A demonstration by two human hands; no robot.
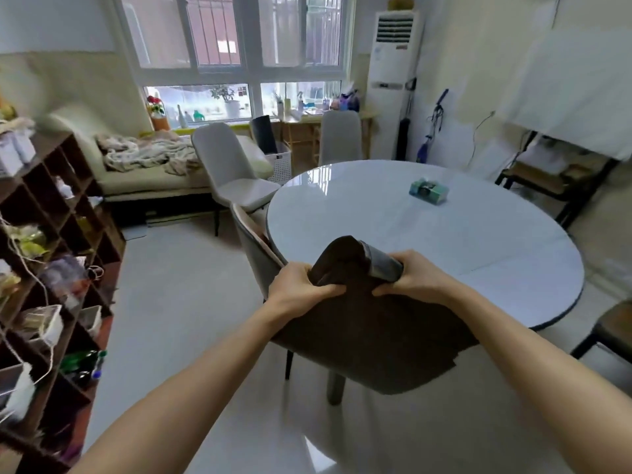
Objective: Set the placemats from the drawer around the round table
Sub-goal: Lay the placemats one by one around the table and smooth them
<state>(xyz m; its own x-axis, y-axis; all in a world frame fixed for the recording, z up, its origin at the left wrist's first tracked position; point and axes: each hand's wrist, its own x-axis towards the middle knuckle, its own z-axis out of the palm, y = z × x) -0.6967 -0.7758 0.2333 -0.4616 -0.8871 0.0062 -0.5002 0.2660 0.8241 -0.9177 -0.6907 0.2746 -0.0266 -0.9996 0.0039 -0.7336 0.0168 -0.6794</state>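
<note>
Both hands, the left hand (301, 285) and the right hand (417, 278), are gripping a stack of dark brown fabric placemats (369, 323), partly curled, drooping over the near edge of the round pale marble worktop (444, 234). A small teal box (428, 190) is sitting farther across, and a grey padded chair (253, 248) is standing just beside the mats.

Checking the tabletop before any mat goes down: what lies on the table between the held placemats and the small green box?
Nothing: in the head view, bare table runs from the placemats to the green box.
</note>
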